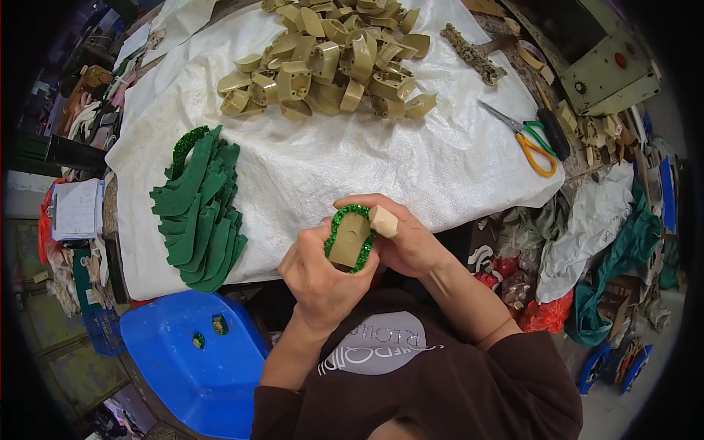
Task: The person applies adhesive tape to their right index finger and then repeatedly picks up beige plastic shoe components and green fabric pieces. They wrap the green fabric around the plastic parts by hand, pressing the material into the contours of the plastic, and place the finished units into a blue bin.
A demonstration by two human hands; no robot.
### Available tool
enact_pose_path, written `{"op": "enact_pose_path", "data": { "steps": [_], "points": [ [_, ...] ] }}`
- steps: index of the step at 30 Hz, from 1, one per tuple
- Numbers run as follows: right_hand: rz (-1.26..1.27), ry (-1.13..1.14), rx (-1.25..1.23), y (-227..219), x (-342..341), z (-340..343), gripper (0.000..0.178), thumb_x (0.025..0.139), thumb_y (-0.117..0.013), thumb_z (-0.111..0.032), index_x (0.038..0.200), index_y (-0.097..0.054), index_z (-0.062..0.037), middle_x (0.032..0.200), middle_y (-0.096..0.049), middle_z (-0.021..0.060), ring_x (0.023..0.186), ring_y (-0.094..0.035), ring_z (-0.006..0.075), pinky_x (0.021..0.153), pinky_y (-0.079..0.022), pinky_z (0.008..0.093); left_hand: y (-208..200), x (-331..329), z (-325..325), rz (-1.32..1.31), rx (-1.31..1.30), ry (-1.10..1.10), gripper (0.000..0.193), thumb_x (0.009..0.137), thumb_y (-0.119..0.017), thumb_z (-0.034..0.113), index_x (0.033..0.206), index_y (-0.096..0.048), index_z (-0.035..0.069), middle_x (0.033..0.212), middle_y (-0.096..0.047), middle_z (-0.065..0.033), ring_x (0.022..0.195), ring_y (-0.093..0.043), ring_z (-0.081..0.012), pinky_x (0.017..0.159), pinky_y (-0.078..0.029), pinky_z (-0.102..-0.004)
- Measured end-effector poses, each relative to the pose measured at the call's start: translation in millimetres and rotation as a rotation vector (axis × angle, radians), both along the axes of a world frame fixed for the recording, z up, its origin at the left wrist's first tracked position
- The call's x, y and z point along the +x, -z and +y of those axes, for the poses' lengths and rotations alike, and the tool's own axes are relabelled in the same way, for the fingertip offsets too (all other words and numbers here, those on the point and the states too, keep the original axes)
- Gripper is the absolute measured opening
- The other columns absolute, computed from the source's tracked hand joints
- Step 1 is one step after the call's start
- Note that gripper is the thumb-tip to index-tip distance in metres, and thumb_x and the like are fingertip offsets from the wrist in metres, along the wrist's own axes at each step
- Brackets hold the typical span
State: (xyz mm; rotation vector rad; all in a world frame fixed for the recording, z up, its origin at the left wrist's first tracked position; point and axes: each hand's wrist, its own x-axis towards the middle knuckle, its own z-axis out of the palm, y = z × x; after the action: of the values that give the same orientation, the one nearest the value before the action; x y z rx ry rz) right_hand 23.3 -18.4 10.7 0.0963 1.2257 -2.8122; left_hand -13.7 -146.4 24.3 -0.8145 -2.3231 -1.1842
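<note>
Both hands meet just before the chest: the left hand (323, 275) grips a beige heel block (349, 240) from below, upright, while the right hand (400, 235) pinches green glitter strip (339, 220) around it. Green cut pieces (199, 213) lie left; beige blocks (330, 62) and scissors (524, 136) lie beyond.

Both hands – L (319, 275), R (400, 235) – raised, fingers curled, gripping together.
</note>
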Motion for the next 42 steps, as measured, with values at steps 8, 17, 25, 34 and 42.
{"op": "enact_pose_path", "data": {
  "steps": [8, 17, 25, 34, 42],
  "points": [
    [0.065, 0.088, 0.452, -1, 0, -10, 0.036, 0.093, -0.045, -0.013, 0.128, -0.046, -0.0017, 0.114, -0.056, 0.0146, 0.106, -0.054, 0.021, 0.094, -0.04, 0.0314, 10, -5, -6, 0.035, -0.036, -0.032, 0.05, 0.058, -0.085, 0.019, 0.088, -0.05, 0.0, 0.071, -0.058, -0.0123, 0.06, -0.063, -0.0284, 0.055, -0.05, -0.0344],
    [0.338, 0.086, 0.871, -4, -11, -19, 0.04, 0.088, -0.053, -0.01, 0.127, -0.048, -0.0019, 0.108, -0.054, 0.0127, 0.096, -0.054, 0.0222, 0.087, -0.041, 0.03, 13, -7, -34, -0.022, 0.142, -0.024, 0.049, 0.056, -0.084, 0.014, 0.091, -0.054, -0.003, 0.078, -0.06, -0.0157, 0.066, -0.063, -0.0306, 0.059, -0.051, -0.0351],
    [0.526, 0.109, 1.024, -13, -64, -14, 0.035, 0.085, -0.054, -0.006, 0.12, -0.055, -0.0067, 0.106, -0.052, 0.0123, 0.099, -0.05, 0.0256, 0.087, -0.04, 0.0325, 54, 11, -171, 0.024, -0.037, -0.56, 0.053, 0.062, -0.074, 0.008, 0.11, -0.053, -0.001, 0.102, -0.051, -0.0158, 0.098, -0.048, -0.0308, 0.085, -0.041, -0.0389],
    [0.656, 0.107, 1.27, -26, -110, -62, 0.028, 0.078, -0.061, 0.0, 0.105, -0.061, -0.0066, 0.104, -0.054, 0.0099, 0.097, -0.047, 0.029, 0.084, -0.04, 0.0368, 74, 19, -229, -0.251, -0.033, -0.84, 0.044, 0.079, -0.062, 0.007, 0.121, -0.053, 0.001, 0.116, -0.047, -0.0178, 0.105, -0.046, -0.0303, 0.09, -0.038, -0.0369],
    [0.773, 0.19, 1.551, -44, -185, -72, 0.032, 0.079, -0.063, -0.004, 0.11, -0.061, -0.0083, 0.112, -0.056, 0.0096, 0.106, -0.047, 0.0291, 0.093, -0.038, 0.0373, 29, -113, -312, -0.012, -0.144, -0.858, 0.038, 0.08, -0.058, 0.005, 0.118, -0.056, 0.004, 0.119, -0.051, -0.0181, 0.114, -0.047, -0.0325, 0.097, -0.036, -0.0404]
  ]
}}
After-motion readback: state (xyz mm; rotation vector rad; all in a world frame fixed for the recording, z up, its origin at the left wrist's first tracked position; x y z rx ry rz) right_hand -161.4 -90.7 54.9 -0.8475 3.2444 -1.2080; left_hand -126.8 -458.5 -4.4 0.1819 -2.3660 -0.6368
